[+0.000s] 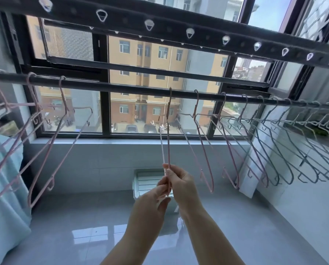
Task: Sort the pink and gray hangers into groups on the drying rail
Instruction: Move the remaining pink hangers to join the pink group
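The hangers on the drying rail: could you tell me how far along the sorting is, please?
Done: pink hangers grouped on the rail at left, gray hangers at its far right. In hand: both the left hand and right hand grip one pink hanger hooked mid-rail. Left: a few pink ones beside the gray group.

Person in view from the forearms down only; left forearm (133, 236) and right forearm (213, 236) both bare along their whole visible length, slim, smooth; left grip (156, 196) and right grip (180, 186) are bare hands with slender fingers; nails too small to judge; daylight falls evenly on both arms, with soft shadow on their undersides.
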A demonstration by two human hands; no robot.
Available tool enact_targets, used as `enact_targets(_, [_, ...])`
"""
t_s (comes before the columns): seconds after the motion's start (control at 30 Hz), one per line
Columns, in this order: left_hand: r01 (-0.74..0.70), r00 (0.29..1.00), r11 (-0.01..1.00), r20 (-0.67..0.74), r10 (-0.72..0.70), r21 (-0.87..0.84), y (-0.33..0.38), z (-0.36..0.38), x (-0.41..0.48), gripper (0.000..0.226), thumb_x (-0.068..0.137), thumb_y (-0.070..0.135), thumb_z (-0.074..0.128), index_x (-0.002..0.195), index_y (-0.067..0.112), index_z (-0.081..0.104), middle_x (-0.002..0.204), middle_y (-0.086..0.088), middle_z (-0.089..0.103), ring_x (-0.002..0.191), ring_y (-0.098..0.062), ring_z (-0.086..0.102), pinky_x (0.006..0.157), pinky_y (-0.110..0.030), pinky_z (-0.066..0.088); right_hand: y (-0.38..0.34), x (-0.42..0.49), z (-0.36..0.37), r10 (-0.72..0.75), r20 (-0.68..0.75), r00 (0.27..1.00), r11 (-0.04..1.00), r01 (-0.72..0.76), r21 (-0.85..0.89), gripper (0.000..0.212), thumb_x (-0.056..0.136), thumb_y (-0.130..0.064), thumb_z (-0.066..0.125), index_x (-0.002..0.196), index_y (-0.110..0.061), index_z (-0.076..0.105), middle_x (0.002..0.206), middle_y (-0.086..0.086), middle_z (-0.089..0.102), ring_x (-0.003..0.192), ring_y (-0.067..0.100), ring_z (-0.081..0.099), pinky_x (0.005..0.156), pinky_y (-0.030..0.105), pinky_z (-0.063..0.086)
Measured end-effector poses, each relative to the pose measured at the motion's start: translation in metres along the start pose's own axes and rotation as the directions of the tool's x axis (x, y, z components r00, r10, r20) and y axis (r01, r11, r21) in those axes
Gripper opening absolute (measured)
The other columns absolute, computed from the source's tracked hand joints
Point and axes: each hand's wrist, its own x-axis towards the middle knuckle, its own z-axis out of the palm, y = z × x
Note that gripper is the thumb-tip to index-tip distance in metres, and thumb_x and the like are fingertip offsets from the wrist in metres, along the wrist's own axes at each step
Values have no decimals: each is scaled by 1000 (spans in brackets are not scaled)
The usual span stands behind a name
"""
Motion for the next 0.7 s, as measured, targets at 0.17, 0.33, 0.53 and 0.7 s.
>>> enact_targets(0.17, [11, 993, 989, -118, 6, 145, -15, -36, -10, 33, 82, 19, 64, 113, 28, 62, 108, 10, 68, 94, 1, 62, 85, -10, 43, 13, -6, 14, -190, -180, 965, 925, 115, -363, 31, 91, -17, 50, 121, -11, 48, 112, 4, 59, 109, 18, 54, 92, 26, 41])
enact_targets(0.33, [32, 917, 981, -396, 48, 193, -20, -100, -6, 32, 76, 4, 68, 105, 17, 65, 99, 9, 63, 90, -13, 64, 87, -15, 46, 10, -25, 53, -619, -175, 766, 677, 407, -613, 46, 76, -13, 50, 121, -6, 45, 117, 0, 40, 112, 3, 29, 105, 25, 20])
enact_targets(0.53, [211, 781, 923, -623, 39, 322, -39, -157, -17, 52, 79, 3, 65, 127, -1, 48, 128, -19, 54, 116, -35, 53, 99, -49, 43, 19, -31, 113, -451, 270, 850, 679, 524, -514, 32, 83, -9, 51, 115, -15, 51, 113, -5, 45, 112, 11, 44, 97, 17, 30])
enact_targets(0.7, [375, 786, 848, -613, -78, 374, -60, -185, -30, 55, 83, 5, 60, 133, -2, 38, 132, -24, 50, 123, -35, 47, 104, -45, 38, 35, -28, 160, -234, 510, 828, 724, 498, -477, 35, 91, -18, 48, 125, -22, 45, 126, -5, 47, 119, 7, 42, 92, 16, 31])
